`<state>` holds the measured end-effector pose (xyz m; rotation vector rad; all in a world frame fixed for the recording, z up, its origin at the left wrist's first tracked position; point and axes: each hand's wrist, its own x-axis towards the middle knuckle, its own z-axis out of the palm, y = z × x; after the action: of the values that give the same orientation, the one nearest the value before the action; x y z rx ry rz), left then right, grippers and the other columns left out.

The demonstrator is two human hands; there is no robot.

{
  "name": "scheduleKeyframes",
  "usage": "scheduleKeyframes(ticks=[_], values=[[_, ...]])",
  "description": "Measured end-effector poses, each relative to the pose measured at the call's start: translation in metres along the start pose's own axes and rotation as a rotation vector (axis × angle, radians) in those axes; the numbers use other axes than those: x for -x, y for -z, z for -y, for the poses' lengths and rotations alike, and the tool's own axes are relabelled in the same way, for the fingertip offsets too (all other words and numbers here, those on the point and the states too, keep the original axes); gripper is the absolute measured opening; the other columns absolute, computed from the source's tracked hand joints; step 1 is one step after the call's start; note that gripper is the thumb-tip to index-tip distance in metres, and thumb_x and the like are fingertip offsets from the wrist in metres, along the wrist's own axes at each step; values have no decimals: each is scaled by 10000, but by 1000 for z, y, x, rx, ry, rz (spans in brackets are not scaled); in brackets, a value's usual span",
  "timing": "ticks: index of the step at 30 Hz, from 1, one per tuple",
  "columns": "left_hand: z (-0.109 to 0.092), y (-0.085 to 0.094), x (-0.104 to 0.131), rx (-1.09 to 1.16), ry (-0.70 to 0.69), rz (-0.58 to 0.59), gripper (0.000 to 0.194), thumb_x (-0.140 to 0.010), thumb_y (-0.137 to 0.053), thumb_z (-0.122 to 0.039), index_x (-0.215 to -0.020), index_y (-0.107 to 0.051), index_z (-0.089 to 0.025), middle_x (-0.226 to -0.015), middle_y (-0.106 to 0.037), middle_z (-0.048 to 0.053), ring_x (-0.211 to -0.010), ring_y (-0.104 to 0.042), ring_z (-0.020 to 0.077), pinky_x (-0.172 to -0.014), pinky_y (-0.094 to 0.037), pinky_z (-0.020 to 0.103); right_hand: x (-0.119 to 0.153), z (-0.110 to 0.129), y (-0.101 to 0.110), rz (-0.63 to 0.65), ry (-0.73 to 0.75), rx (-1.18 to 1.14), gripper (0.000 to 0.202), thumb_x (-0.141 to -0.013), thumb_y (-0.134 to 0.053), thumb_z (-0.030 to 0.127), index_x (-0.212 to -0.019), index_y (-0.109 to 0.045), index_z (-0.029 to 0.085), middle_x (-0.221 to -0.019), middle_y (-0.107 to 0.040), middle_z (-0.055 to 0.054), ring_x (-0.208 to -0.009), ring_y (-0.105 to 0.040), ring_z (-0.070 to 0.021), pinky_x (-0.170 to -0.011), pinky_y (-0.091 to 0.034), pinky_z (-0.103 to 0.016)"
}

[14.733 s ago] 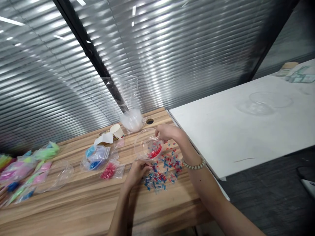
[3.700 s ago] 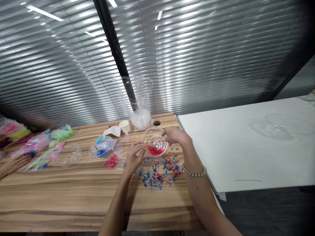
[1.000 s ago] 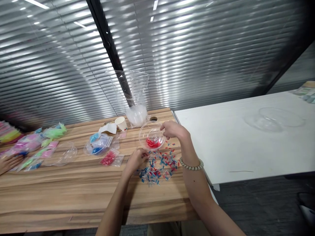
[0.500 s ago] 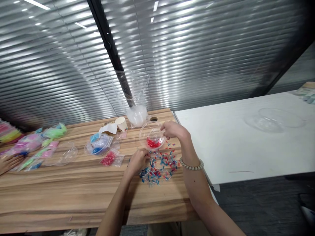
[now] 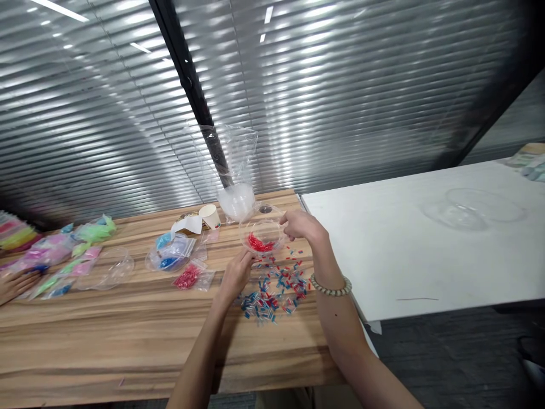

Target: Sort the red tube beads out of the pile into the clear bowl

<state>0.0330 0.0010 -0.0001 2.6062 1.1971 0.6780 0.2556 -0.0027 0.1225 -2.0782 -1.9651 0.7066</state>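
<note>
A clear round bowl (image 5: 275,230) with red pieces (image 5: 260,243) gathered in its lower left part is near the back edge of the wooden table. My right hand (image 5: 300,226) has its fingers closed on the bowl's right rim. At the bowl's lower left edge is my left hand (image 5: 239,272), its fingers pinched together; what they hold, if anything, is too small to tell. Many small blue, red and clear pieces (image 5: 272,292) lie loose on the wood just in front of the bowl, between my forearms.
Bags of red pieces (image 5: 188,276) and blue pieces lie left of my left hand, near a paper cup (image 5: 209,216). Behind stands a bag-wrapped white bowl (image 5: 237,200). Another person's hand (image 5: 17,284) is far left. Clear lids (image 5: 464,213) lie on the white table (image 5: 383,255).
The bowl has tilted and shifted slightly left, with the red pieces moving left inside it. My left hand has moved a little up and left, to the bowl's edge.
</note>
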Motion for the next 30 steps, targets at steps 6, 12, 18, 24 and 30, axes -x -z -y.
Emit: scheduleKeyframes(ticks=[6,12,18,24,30], values=[[6,-3,4,72,-16,17,236,-873,-355,-84,-874,-571,-181,-801,-624,27,-749,-587,136,-697,-444,229,0,-1,0,-42,-34,95,454,-687,-725,201,-1113,-662,344,-1029,-715,-55,-1062,-606,-239,-836,-446,-289],[2,1,4,119,21,-190,228,-891,-354,-138,-856,-570,-201,-788,-635,14,-726,-598,119,-715,-461,224,-6,5,-2,32,-34,150,436,-689,-682,120,-1107,-676,243,-1031,-713,-93,-1009,-638,-250,-774,-467,-287],[-3,6,2,91,53,-299,220,-919,-408,-223,-873,-622,-209,-870,-683,41,-847,-624,157,-788,-476,267,-9,10,-2,142,23,172,531,-644,-629,19,-1144,-655,195,-829,-743,-54,-869,-677,-193,-653,-463,-218],[2,4,0,85,-55,-220,173,-896,-510,-221,-864,-680,-209,-919,-680,57,-871,-613,172,-795,-481,302,-8,11,-1,164,50,174,514,-657,-605,22,-1136,-661,201,-778,-739,-37,-847,-679,-174,-618,-445,-200],[1,2,-2,-2,-28,-238,214,-917,-479,-220,-1046,-649,-230,-1191,-557,87,-1025,-531,202,-913,-447,379,-8,8,0,135,17,169,466,-706,-586,42,-1134,-658,211,-791,-737,-41,-855,-678,-171,-622,-443,-202]])
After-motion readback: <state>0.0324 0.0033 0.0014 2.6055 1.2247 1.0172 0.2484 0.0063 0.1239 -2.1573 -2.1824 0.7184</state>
